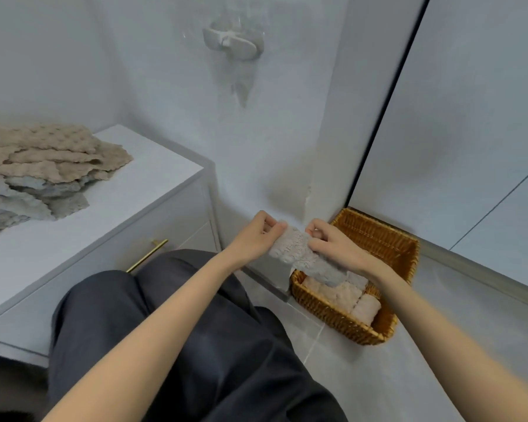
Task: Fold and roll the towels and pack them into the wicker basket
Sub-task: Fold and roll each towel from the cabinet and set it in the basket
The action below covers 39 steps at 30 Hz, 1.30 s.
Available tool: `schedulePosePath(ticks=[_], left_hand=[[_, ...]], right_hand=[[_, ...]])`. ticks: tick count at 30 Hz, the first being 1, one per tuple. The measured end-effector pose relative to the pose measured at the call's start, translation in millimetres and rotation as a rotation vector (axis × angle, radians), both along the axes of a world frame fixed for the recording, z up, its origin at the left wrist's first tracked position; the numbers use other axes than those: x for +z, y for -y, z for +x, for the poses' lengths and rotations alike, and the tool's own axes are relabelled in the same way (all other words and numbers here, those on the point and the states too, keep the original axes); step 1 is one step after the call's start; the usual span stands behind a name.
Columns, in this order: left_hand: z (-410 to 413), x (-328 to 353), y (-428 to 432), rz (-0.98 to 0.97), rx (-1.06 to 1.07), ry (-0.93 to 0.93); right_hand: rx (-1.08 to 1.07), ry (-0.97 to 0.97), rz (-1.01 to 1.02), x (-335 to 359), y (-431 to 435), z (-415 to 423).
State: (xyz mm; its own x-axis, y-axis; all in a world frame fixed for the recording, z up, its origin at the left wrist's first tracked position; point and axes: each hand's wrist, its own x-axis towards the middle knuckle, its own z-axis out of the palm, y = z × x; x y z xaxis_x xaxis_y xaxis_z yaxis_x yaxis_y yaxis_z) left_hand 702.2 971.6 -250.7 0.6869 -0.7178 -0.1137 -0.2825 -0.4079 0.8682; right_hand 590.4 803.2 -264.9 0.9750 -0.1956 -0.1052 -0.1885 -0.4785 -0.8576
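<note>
A grey rolled towel (299, 254) is held in the air above the near-left end of the wicker basket (381, 239), which stands on the floor in the corner. My left hand (258, 236) pinches the roll's upper left end. My right hand (336, 246) grips it from the right. Rolled beige towels (342, 296) and a grey one lie packed in the basket's near half. A loose heap of beige and grey towels (40, 172) lies on the cabinet top at the left.
The white cabinet (153, 178) with a brass drawer handle (147, 255) stands to the left. My dark-trousered legs (195, 345) fill the lower middle. A wall hook (232, 44) hangs above. A glass door with a black frame (381, 99) rises behind the basket.
</note>
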Motion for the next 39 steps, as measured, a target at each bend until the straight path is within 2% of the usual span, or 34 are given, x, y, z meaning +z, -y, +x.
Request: schedulePosePath(ticks=[7, 12, 20, 26, 33, 39], left_hand=[[-25, -38, 49, 0.060, -0.108, -0.084], [-30, -69, 79, 0.108, -0.148, -0.098], [-25, -109, 119, 0.136, -0.202, -0.109], [-22, -133, 145, 0.164, -0.224, -0.090], [-13, -149, 171, 0.202, -0.252, -0.065], [-5, -157, 190, 0.198, -0.274, -0.082]], right_hand=[[-0.242, -0.022, 0.069, -51, 45, -54], [-0.536, -0.163, 0.155, -109, 84, -77], [-0.974, -0.240, 0.304, -193, 136, -72], [-1.257, -0.256, 0.245, -239, 173, -59], [-1.328, -0.258, 0.109, -271, 204, -40], [-1.333, -0.370, 0.098, -299, 226, -24]])
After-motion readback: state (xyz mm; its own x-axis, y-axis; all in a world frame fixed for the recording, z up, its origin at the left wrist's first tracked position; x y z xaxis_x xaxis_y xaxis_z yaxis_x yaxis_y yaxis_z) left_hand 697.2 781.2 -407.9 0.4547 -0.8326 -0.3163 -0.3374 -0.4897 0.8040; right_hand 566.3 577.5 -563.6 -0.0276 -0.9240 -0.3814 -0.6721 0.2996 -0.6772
